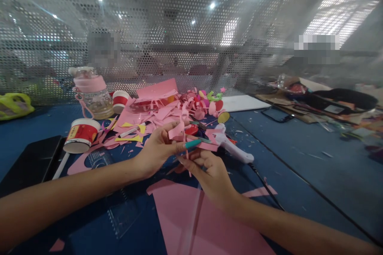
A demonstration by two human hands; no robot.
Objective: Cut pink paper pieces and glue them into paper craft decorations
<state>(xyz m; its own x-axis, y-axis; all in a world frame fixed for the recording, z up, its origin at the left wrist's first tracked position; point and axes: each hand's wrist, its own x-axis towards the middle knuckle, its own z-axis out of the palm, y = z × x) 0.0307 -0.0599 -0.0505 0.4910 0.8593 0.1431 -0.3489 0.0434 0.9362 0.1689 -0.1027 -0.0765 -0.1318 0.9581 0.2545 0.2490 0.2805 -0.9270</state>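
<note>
My left hand (157,149) pinches a small folded piece of pink paper (177,131) between thumb and fingers, its long teal thumbnail lying across it. Close below, my right hand (209,171) closes its thumb and fingertips at the lower end of the same narrow piece. Just beyond the hands lies a white glue gun (235,148) with a black cord, partly over pink paper. Under my wrists a large pink sheet (221,227) rests on the blue table. A red-handled tool (191,129) shows behind my fingers, partly hidden.
Pink paper scraps (161,111) are heaped at the back. To the left are a pink-lidded bottle (94,95), red and white paper cups (81,135), a black flat object (30,163) and a clear ruler (122,215). A white board (242,103) and clutter lie at the right.
</note>
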